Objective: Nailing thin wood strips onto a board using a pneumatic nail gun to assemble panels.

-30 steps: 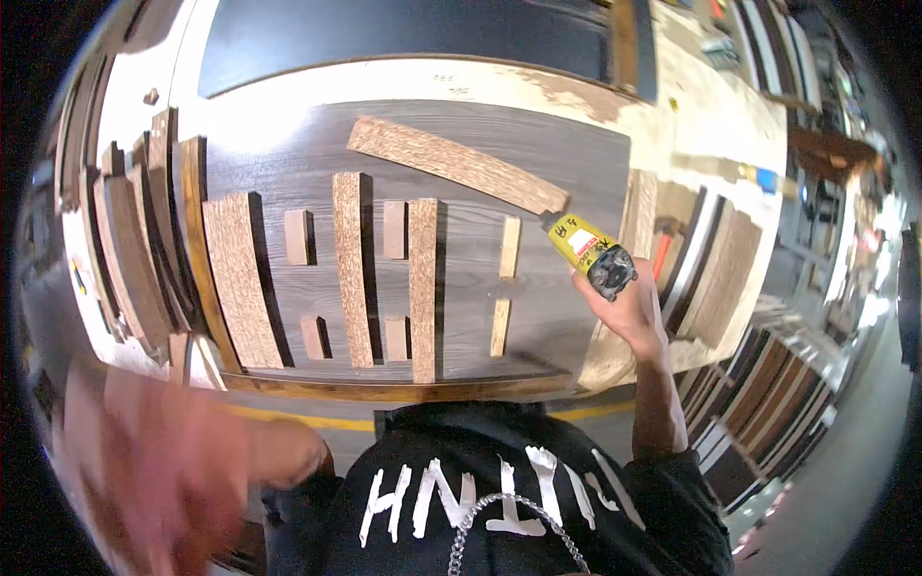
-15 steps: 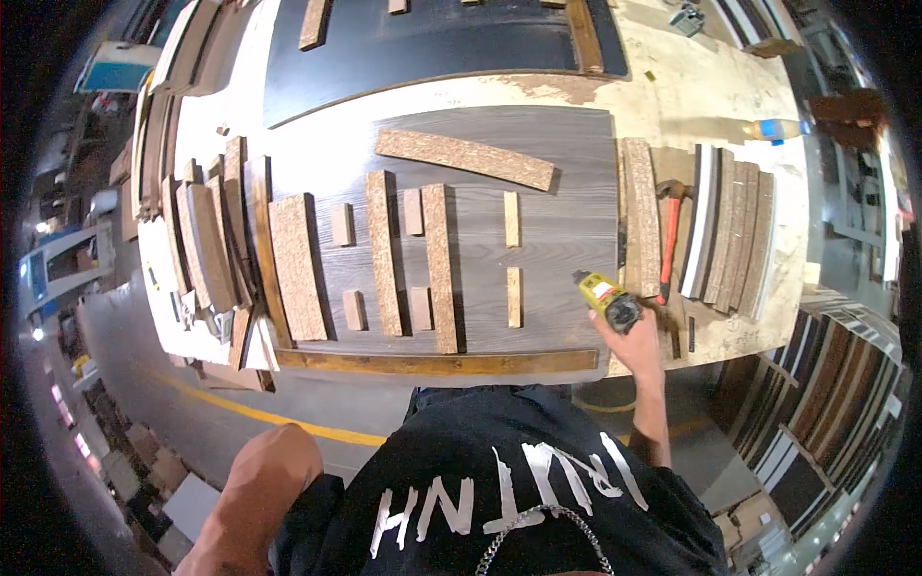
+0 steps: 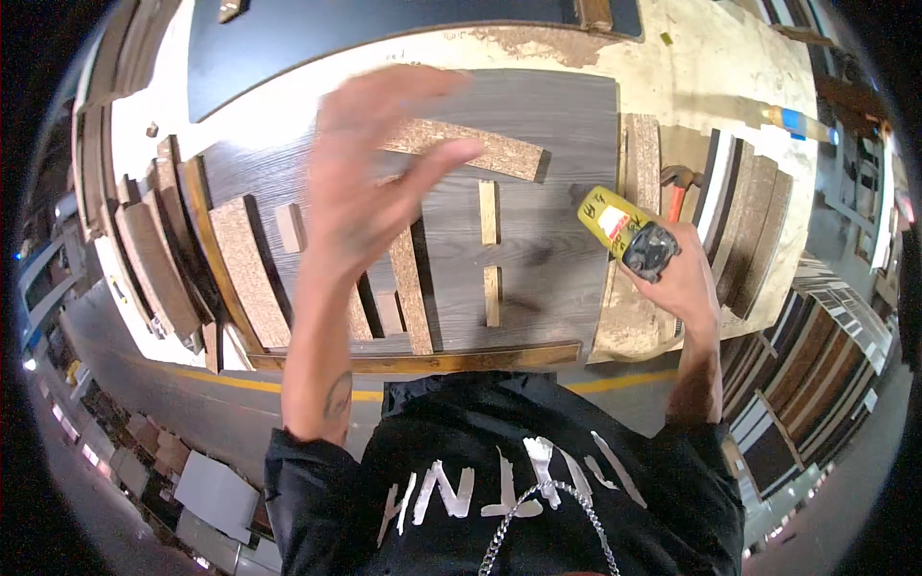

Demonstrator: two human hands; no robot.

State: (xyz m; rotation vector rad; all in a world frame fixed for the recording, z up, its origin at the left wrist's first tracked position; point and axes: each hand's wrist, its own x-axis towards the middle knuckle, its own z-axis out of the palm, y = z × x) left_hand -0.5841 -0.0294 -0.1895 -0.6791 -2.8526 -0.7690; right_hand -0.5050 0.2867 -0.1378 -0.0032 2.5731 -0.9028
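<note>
In the head view, my left hand (image 3: 360, 182) is blurry, fingers spread, holding nothing, over the slanted wood strip (image 3: 516, 156); I can't tell if they touch. If it dips too low, it could bump the strip away. My right hand (image 3: 686, 276) grips the yellow tool (image 3: 601, 213), black at both ends, near the grey board's (image 3: 557, 298) right edge. The strip lies on that board, long, tan and speckled.

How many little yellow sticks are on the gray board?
2. The far stick lies near the slanted strip; the near stick is closer to the person. The left arm covers part of the board, so more may be hidden.
</note>
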